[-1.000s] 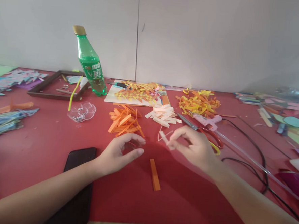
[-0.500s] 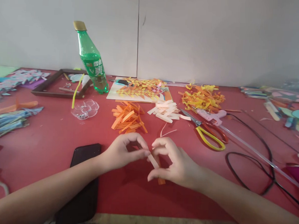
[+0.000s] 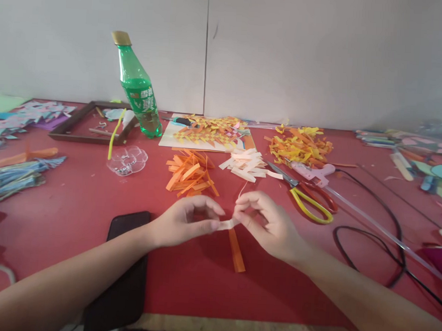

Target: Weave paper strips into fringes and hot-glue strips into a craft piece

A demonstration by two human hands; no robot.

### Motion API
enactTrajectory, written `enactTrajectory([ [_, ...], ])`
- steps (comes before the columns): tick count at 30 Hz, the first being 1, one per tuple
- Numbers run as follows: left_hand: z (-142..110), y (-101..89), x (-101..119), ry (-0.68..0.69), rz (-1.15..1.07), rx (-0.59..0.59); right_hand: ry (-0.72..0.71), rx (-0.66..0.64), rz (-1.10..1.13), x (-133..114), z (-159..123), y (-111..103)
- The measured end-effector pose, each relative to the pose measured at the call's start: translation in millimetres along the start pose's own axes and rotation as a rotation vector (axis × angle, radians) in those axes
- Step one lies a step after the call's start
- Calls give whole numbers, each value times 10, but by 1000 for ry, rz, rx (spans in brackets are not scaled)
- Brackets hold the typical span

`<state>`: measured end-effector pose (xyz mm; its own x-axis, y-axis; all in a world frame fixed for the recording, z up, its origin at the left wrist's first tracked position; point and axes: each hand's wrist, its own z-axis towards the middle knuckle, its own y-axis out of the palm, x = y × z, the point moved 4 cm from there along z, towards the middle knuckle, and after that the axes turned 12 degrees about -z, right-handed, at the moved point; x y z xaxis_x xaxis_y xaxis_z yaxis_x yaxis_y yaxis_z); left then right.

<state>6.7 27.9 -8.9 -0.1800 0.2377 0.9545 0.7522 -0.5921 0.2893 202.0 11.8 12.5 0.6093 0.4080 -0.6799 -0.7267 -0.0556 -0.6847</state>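
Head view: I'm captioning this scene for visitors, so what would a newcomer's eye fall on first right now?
Probably the green plastic bottle, tall against the pale wall at the back left. Next, perhaps, the loose pile of orange paper strips mid-table and the red-and-yellow-handled scissors to its right. Front and centre, a pale paper strip spans from the left hand to the right hand.

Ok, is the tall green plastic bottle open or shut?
Shut: the green plastic bottle has its gold cap on; how tightly, I cannot tell.

Pale pinkish strip (image 3: 225, 225), orange strip (image 3: 237, 252), red table (image 3: 183, 285), green gold-capped bottle (image 3: 139, 88)
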Motion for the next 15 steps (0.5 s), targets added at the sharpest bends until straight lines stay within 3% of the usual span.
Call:
enactTrajectory([
  [4, -31, 76, 15, 5, 159, -104, -54, -111, -19, -86, -27, 93],
  [8, -31, 81, 32, 2, 245, -80, -121, -161, -114, -120, 53, 29],
  [11, -18, 33, 13, -57, 248, 20, -51, -61, -400, 103, 228, -370],
  [13, -10, 6, 0, -85, 250, 77, 149, 0, -679, 434, 330, -774],
  [15, -5, -4, -6, -93, 245, 102, 297, -34, -875, 816, 373, -1150],
])
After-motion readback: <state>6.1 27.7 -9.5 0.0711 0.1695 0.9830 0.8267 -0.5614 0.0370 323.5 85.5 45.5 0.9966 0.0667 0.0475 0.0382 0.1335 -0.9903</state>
